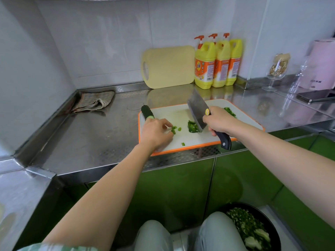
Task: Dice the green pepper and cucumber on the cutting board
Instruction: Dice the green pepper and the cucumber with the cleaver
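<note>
A white cutting board [183, 115] with an orange rim lies on the steel counter. My right hand [218, 120] grips the black handle of a cleaver [196, 108], whose blade edge rests against a pile of green pepper pieces [193, 126] mid-board. My left hand [156, 132] rests on the board's left part, fingers curled down onto small green pepper bits [175, 129]. A dark cucumber piece [147, 112] lies at the board's far-left corner, just beyond my left hand. More diced pepper [230, 112] sits at the far right, and one loose bit [183, 144] near the front.
A yellow cutting board [168, 67] leans on the wall beside three yellow detergent bottles [217, 64]. A folded cloth [94, 101] lies far left. A glass [277, 71], a pink appliance [320, 64] and a phone [316, 96] stand right. A black bowl of chopped greens [253, 229] sits on the floor.
</note>
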